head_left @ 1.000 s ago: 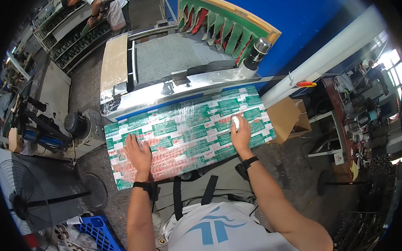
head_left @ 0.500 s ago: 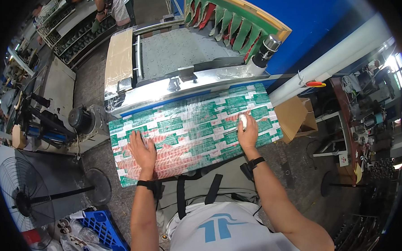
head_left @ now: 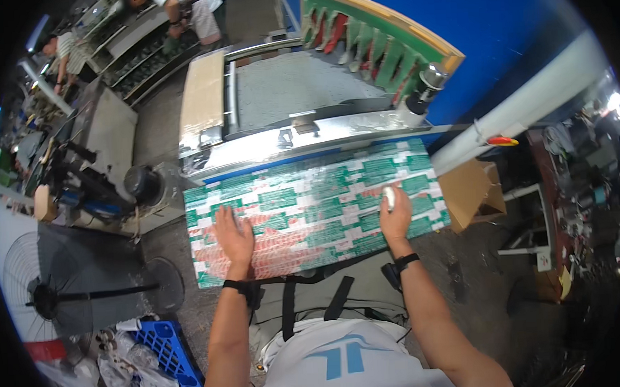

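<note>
In front of me lies a flat board-like surface (head_left: 311,211) covered in printed green, white and red tape, with a glossy clear layer on it. My left hand (head_left: 234,236) rests on its left part, open, fingers spread and palm down. On its right part is my right hand (head_left: 397,221), fingers curled around a small white object (head_left: 390,198) that sticks up by the thumb. What that object is cannot be made out. Both wrists wear a black band.
Beyond the board stands a machine with a metal front edge (head_left: 253,152) and grey bed (head_left: 305,83), by a curtain of green and red strips (head_left: 373,45). A white pipe (head_left: 520,101), cardboard box (head_left: 469,190), fan (head_left: 43,299) and blue crate (head_left: 166,355) surround me. People work far left.
The whole view has shifted, so the scene sits slightly farther right and lower, with some blur. Both hands keep about the same places on the board.
</note>
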Demonstrator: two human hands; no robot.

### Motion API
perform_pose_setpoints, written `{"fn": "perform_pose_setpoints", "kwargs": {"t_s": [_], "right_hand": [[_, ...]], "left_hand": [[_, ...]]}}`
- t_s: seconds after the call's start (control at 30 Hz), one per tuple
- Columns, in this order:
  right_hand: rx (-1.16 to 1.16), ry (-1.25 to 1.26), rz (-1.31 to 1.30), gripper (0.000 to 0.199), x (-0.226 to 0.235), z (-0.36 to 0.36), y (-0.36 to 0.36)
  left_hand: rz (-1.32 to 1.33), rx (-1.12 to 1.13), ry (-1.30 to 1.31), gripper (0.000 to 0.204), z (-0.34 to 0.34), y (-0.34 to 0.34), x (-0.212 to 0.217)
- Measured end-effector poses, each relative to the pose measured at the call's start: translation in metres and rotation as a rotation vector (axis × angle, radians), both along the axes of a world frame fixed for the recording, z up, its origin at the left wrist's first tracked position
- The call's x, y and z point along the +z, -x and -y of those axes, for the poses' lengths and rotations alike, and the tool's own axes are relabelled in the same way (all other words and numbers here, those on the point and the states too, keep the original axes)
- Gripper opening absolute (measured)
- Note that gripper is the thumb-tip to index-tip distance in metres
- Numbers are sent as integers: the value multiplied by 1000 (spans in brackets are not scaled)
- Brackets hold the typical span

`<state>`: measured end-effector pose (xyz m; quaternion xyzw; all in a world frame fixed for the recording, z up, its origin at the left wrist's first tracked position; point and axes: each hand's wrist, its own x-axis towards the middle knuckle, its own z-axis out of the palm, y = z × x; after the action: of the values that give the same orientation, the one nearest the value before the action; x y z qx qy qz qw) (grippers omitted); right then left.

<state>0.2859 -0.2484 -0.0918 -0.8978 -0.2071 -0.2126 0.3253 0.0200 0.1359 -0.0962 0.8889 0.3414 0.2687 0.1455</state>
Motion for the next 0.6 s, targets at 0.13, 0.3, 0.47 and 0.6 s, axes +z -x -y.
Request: {"fn": "perform_pose_setpoints", "kwargs": {"t_s": [0.13, 0.3, 0.47, 0.6], "right_hand": [[9, 28, 48, 37, -1, 26, -7], [-56, 114, -53, 41, 0, 14, -1], [-1, 35, -114, 39, -13, 14, -9], [15, 46, -144, 38, -4, 16, -5]], "left_hand": [[51, -39, 0, 65, 4, -21, -22], [1, 8, 84, 67, 12, -7, -5], [1, 26, 83, 69, 6, -6, -8], [-22, 11, 165, 71, 10, -10, 3]]}}
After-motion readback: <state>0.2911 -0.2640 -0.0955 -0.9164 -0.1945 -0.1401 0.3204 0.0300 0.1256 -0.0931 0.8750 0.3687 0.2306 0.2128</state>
